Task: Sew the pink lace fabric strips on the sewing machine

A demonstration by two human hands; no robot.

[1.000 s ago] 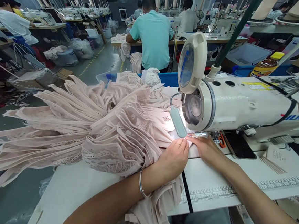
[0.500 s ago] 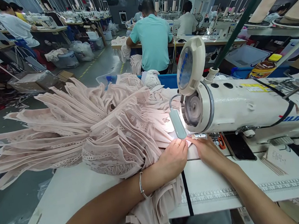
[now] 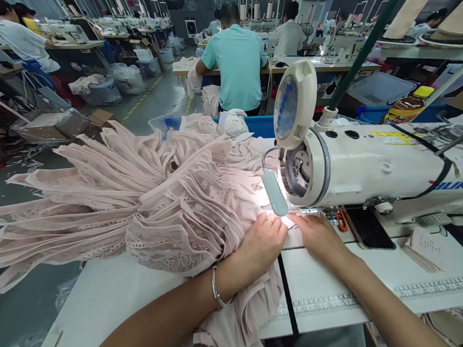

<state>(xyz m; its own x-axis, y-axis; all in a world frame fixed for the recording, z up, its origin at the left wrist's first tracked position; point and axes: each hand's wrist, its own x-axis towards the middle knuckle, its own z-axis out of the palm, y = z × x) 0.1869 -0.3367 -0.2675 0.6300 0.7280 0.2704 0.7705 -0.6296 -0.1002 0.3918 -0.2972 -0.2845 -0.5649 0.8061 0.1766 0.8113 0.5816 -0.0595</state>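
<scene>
At the needle end of the white sewing machine, both hands are on a pale pink garment piece lit by a small lamp. My left hand, with a ring and a bracelet, is closed on the cloth with bent fingers. My right hand pinches the cloth's right edge, its index finger stretched towards the needle area. The lamp head hides the needle. A large heap of pink lace-trimmed garments lies left of the machine, and part of it hangs over the table's front edge.
Right of my right hand lie orange-handled scissors, a black phone and a stack of cards. A ruler strip runs along the table front. Behind the machine stands a bottle. A person in a turquoise shirt sits ahead.
Both hands have shifted slightly left and towards me with the cloth. The round part in the machine's open end, blurred before, now shows sharply.
</scene>
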